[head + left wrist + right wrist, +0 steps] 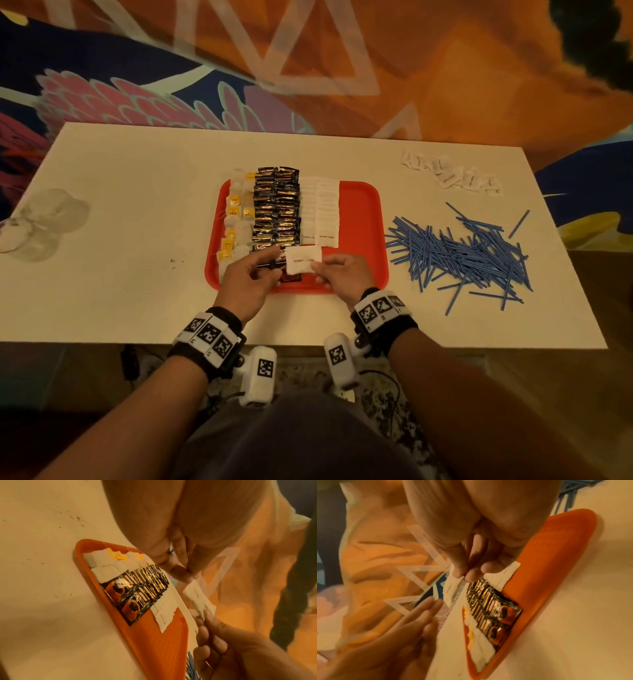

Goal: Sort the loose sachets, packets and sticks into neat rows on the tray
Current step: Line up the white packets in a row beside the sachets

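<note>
Pinching a white sugar sachet (303, 260) over the red tray's (363, 219) near edge, both hands (245, 279) (344, 274) work; tea, coffee, sugar rows filled, blue sticks (459, 253) and far-right sachets (452, 173) remain on tabletop.

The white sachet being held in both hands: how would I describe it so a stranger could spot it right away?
Start at the red tray in the middle of the white table. At its near edge, the left hand and right hand pinch opposite ends of one white sachet. Unlike the white sachets in rows behind it, it is lifted clear of the tray.
</note>
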